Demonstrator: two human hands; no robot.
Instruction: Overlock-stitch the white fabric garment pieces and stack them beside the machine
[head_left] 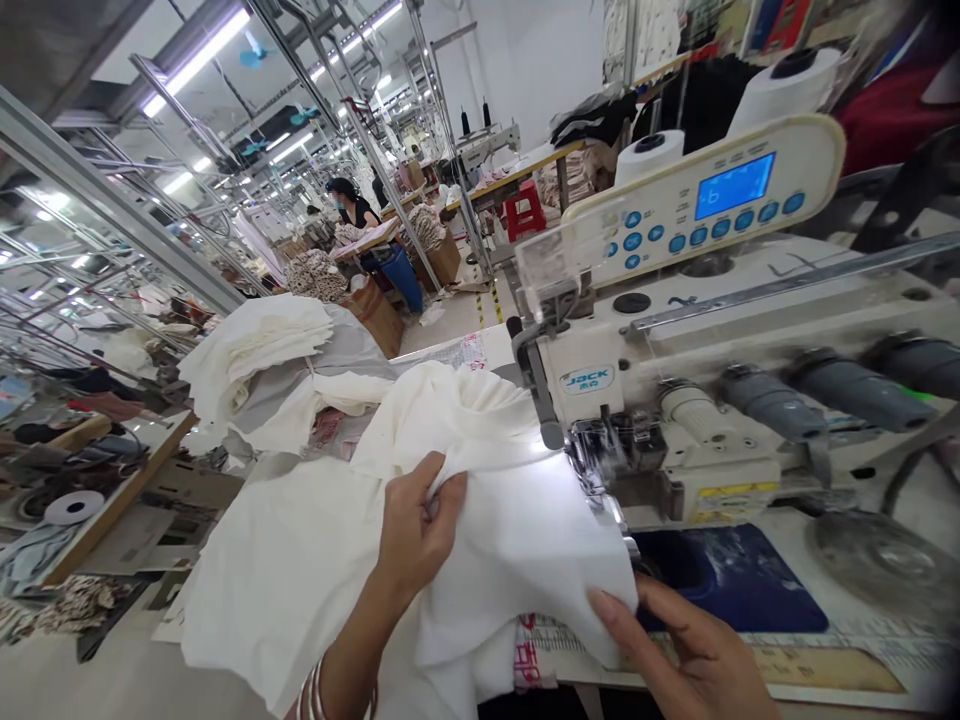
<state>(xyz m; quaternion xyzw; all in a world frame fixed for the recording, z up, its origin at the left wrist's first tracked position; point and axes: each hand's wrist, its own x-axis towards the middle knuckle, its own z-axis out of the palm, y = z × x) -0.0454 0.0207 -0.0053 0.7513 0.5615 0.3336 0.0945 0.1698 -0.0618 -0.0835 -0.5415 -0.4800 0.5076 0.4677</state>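
Note:
A white cloth garment lies bunched in front of a JACK overlock sewing machine. My left hand pinches a fold of the white cloth near the middle of the view, with bangles on the wrist. My right hand grips the cloth's lower right edge, close to the machine's front corner. The lit presser foot sits at the cloth's right edge. The needle area is partly hidden by the cloth.
Stacked white cloth pieces lie on the table behind the garment. White thread cones stand behind the machine's control panel. Further sewing stations, a seated person and bins of fabric fill the aisle beyond.

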